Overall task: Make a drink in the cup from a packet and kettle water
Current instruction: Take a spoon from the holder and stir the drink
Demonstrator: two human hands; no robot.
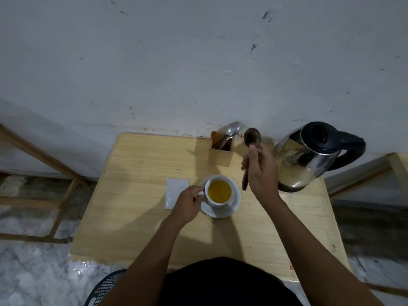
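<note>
A white cup (218, 191) of yellow liquid stands on a white saucer (234, 206) near the middle of the wooden table (136, 217). The left hand (187, 204) is closed around the cup's handle, which its fingers mostly hide. The right hand (260, 171) is raised above the table to the right of the cup, gripping a dark spoon (252, 136) bowl-up, the shaft partly hidden by the palm. A white packet (175, 191) lies flat just left of the cup, its near corner covered by the left hand. The steel kettle (313, 155) sits at the right, beside the right hand. A wooden holder (220, 153) with cutlery stands against the wall (176, 62); its contents are hard to make out.
</note>
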